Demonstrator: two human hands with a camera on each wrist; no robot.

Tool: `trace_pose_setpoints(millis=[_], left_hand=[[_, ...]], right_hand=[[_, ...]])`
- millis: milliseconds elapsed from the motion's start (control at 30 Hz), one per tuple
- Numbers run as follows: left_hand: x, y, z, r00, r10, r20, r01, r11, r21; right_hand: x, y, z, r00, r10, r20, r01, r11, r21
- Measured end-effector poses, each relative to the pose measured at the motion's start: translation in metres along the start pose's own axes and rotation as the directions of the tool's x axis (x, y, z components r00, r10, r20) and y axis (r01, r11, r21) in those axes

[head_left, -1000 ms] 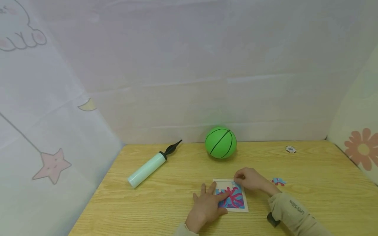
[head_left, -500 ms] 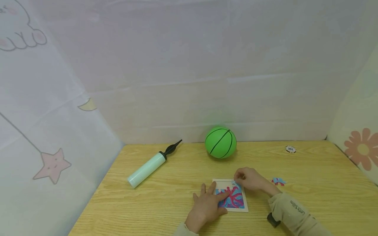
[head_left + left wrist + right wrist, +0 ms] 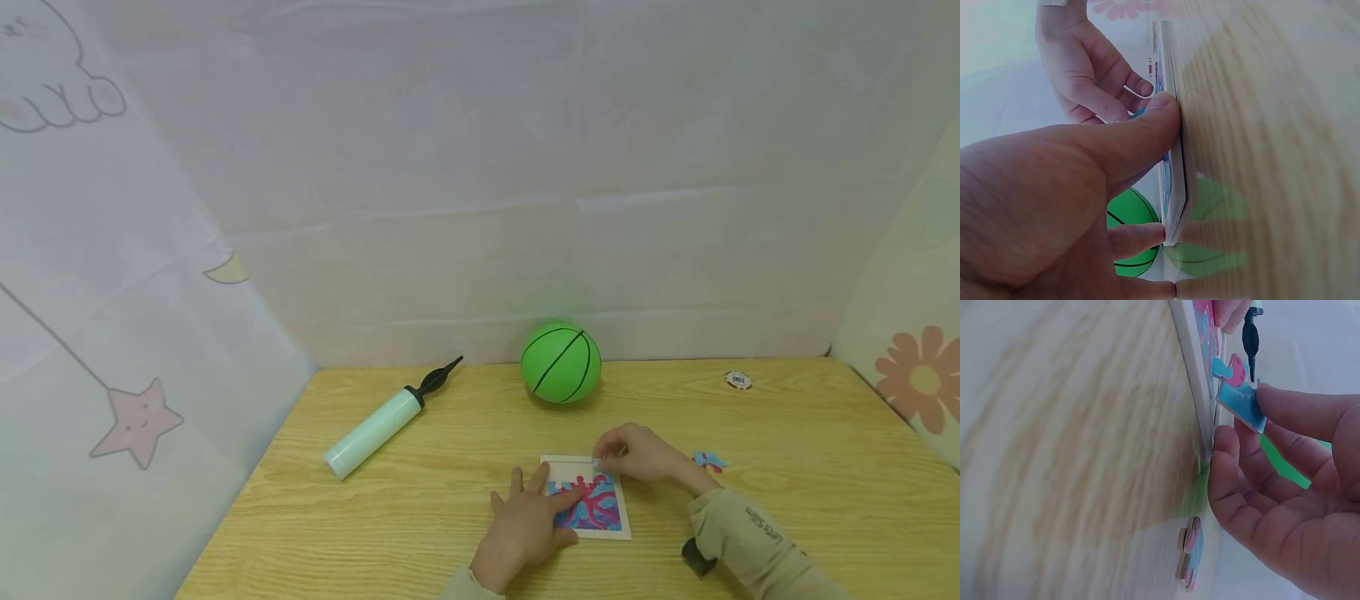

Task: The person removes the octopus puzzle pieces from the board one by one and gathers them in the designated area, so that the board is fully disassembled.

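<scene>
In the head view a jigsaw puzzle (image 3: 592, 508) with a pink octopus on blue lies in a pale wooden tray (image 3: 626, 527). Its upper left part shows bare tray. My left hand (image 3: 525, 521) rests on the puzzle and tray with fingers spread, its index finger across the picture. The left wrist view has the thumb (image 3: 1141, 134) against the tray's edge. Over the tray's upper right corner, my right hand (image 3: 637, 454) pinches a blue and pink puzzle piece (image 3: 1241, 400) between thumb and fingers. That piece is tilted up, and the right wrist view shows its printed side.
Right of the tray lies another blue and pink puzzle piece (image 3: 708, 461). A green ball (image 3: 561, 363) stands behind the tray. Farther left is a pale green hand pump (image 3: 375, 432) with a black nozzle. A round chip (image 3: 738, 380) lies at the back right.
The puzzle piece in my right hand has tipped up from nearly flat at the tray's corner. My right hand has shifted only slightly; the left hand has stayed still.
</scene>
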State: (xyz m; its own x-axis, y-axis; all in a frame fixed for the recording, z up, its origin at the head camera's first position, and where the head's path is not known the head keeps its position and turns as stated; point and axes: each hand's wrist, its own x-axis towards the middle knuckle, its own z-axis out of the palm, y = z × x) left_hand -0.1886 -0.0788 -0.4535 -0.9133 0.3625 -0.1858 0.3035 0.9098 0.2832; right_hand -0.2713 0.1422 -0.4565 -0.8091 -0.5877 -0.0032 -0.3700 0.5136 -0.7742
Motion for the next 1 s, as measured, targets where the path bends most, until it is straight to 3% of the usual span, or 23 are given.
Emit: trace_pose_setpoints(millis=[533,667,1000], left_hand=[[0.0,0.001,-0.001,1.0,-0.007,0.007,0.007,1.0,-0.017],[-0.001,0.002,-0.001,1.0,-0.01,0.009,0.01,1.0,-0.018],[-0.001,0.001,0.0,1.0,0.003,0.002,-0.003,1.0,-0.017]], right_hand=[[-0.01,0.0,-0.01,0.999,0.003,0.041,-0.011,0.979,0.206],[-0.017,0.005,-0.018,0.998,0.036,0.046,-0.047,0.967,0.249],[-0.041,0.013,-0.045,0.995,0.1,0.003,-0.097,0.966,0.241]])
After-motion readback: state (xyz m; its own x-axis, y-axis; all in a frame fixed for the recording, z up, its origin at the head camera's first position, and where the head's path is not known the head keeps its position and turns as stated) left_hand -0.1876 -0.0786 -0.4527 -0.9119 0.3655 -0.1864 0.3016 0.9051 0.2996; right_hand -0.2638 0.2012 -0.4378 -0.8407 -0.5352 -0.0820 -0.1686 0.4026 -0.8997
